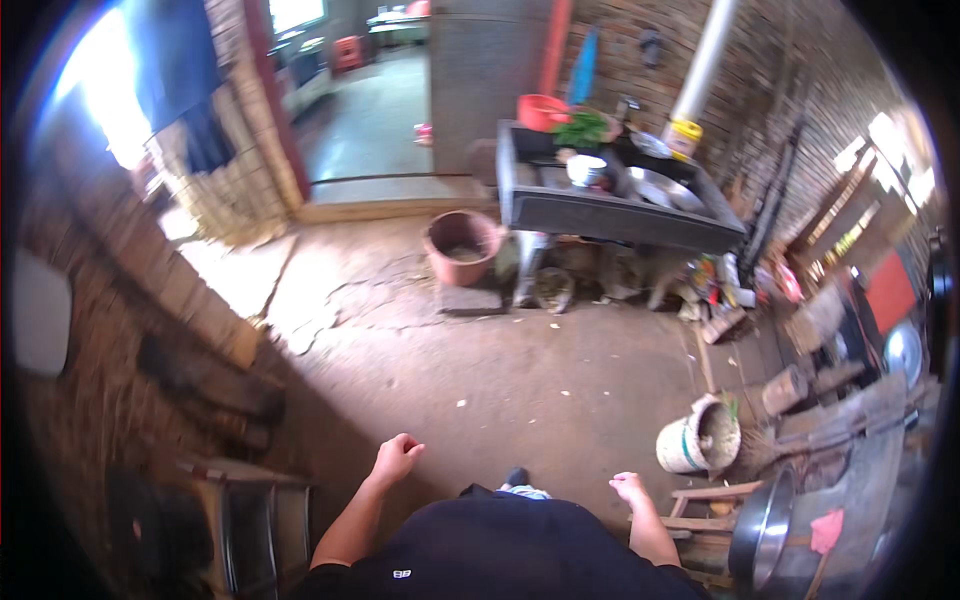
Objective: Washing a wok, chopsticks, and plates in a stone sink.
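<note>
My left hand [398,460] hangs over the floor in front of me, its fingers curled in, and nothing shows in it. On the other side, my right hand [628,488] is also loosely closed, with no object visible in it. Nearest to the right hand are a wooden stool-like frame [715,492] and a tilted white bucket [685,447], both apart from it. Ahead stands a dark sink [620,226] holding a metal basin [665,190], a white bowl [586,172] and leafy greens [582,128].
A reddish-brown bucket [462,262] stands left of the sink, near a doorway step [395,207]. Firewood [785,390], a large metal pot [765,525] and planks line the right side. A dark rack [245,530] stands by the left brick wall. Cracked floor [480,370] lies between.
</note>
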